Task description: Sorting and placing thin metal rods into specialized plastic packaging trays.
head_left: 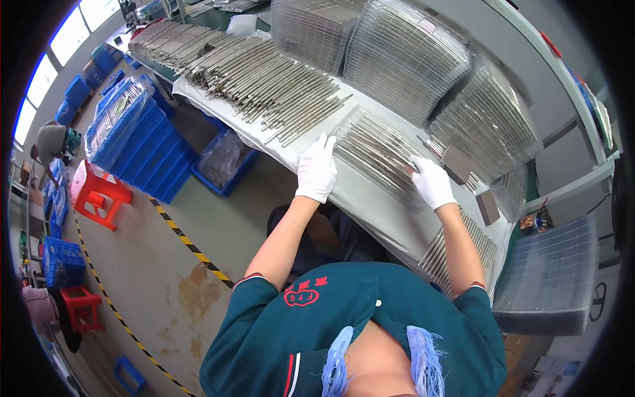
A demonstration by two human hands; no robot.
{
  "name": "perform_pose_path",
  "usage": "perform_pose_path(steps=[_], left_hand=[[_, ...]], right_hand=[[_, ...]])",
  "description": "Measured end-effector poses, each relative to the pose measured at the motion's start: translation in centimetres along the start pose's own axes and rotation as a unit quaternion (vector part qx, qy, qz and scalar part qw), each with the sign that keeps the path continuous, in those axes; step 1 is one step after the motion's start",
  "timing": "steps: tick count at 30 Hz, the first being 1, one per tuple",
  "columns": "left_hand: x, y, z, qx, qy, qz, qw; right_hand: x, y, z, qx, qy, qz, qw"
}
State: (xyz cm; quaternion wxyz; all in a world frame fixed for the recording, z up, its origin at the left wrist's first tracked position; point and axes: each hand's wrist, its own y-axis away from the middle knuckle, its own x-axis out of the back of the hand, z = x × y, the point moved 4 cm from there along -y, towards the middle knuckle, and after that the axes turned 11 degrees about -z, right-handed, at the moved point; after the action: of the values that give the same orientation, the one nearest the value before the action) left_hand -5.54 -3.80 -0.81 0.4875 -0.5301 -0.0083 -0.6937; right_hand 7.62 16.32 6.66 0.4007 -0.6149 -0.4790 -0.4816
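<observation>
In front of me, a clear plastic tray (344, 121) lies on the white-covered table with a row of thin metal rods (374, 149) in it. My left hand (316, 173), in a white glove, rests at the tray's left edge, its fingers stretched out beside the rod ends. At the rods' right side is my right hand (433, 185), also gloved. Its fingers are bent together at the rods, near a small brownish spot; whatever they pinch is too small to make out. A large spread of loose metal rods (264, 79) covers the table to the left.
Stacked clear trays (407, 56) line the table's back. Grey blocks (488, 208) stand right of my right hand, and more rods (456, 255) lie by my right forearm. Blue crates (142, 155) and a red stool (99, 195) are on the floor at left.
</observation>
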Motion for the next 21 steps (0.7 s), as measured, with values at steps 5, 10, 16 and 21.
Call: perform_pose_path(steps=[5,10,16,21], left_hand=[[0.1,0.0,0.1,0.0,-0.007,-0.012,1.0],[0.6,-0.3,0.9,0.012,-0.025,-0.022,0.999],[1.2,-0.4,1.4,-0.047,-0.005,-0.021,0.999],[0.7,-0.4,1.0,-0.028,0.005,-0.028,0.999]], right_hand=[[-0.3,-0.5,0.7,0.008,-0.011,0.012,1.0],[-1.3,-0.9,1.4,-0.006,-0.023,0.014,1.0],[-1.7,-1.1,1.2,-0.007,-0.043,0.007,0.999],[-1.1,-1.6,1.2,0.012,-0.028,0.013,0.999]])
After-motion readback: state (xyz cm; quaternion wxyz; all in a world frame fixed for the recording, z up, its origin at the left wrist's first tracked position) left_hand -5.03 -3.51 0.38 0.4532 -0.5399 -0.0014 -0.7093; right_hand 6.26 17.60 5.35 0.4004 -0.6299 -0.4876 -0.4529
